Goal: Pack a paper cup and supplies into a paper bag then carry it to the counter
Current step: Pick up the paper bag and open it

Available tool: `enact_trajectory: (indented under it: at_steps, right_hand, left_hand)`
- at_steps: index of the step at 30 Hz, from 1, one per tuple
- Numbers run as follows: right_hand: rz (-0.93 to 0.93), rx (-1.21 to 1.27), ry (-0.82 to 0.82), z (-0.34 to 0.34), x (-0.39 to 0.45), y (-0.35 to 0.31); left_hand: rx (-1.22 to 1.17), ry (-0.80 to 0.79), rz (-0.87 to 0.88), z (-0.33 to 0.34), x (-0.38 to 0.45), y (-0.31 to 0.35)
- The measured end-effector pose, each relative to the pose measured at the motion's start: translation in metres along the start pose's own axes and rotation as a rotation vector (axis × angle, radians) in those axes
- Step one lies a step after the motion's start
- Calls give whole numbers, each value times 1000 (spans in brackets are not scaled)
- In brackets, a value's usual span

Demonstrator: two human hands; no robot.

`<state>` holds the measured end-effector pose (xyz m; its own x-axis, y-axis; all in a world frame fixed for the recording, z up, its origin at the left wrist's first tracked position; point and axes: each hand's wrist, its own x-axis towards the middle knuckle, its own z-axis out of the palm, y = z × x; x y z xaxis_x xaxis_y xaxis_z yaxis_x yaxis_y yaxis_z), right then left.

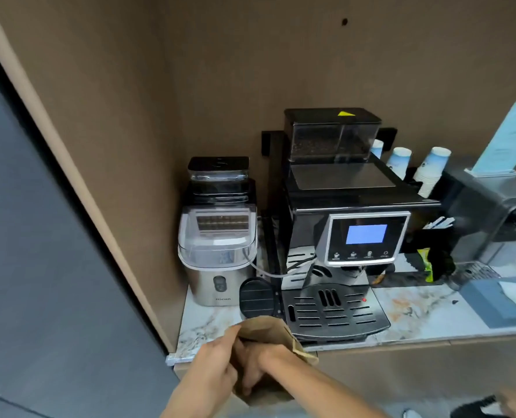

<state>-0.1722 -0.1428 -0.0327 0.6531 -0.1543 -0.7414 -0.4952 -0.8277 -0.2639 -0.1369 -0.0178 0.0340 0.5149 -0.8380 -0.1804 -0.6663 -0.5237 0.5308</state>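
Note:
A brown paper bag [268, 330] is held below the front edge of the marble counter [425, 315], in front of the coffee machine. My left hand [217, 363] pinches the bag's upper left rim. My right hand [258, 368] reaches across into the bag's mouth with its fingers curled on the paper; the bag hides their tips. Stacks of white and blue paper cups [431, 173] stand at the back right behind the machine, far from both hands. Stirrers and packets [439, 222] sit in a dark holder, with a green packet [425, 263] below.
A black coffee machine [350, 236] with a blue screen fills the counter's middle, and a silver ice maker [217, 251] stands to its left. A grey tissue box [501, 300] and a steel dispenser [498, 212] are at the right. Brown walls enclose the niche.

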Motion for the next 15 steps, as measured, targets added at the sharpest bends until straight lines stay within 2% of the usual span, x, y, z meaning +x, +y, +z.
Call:
enact_trajectory:
  at_steps: [2,4,5,10,13,15]
  right_hand:
    - [22,-23,21,0,-2,8]
    - [38,16,55,4,-2,17]
    - [56,35,61,5,-2,22]
    - [128,47,51,5,-5,32]
    - [93,49,74,-1,-19,28]
    - [47,131,173,-4,-35,24]
  left_hand:
    - [68,-12,-37,2,7,0]
    - [106,-20,0,6,12,2]
    - [83,19,28,10,15,2]
    - [62,4,90,11,22,9]
    - [88,-10,103,9,22,12]
    - [45,-32,96,7,20,13]
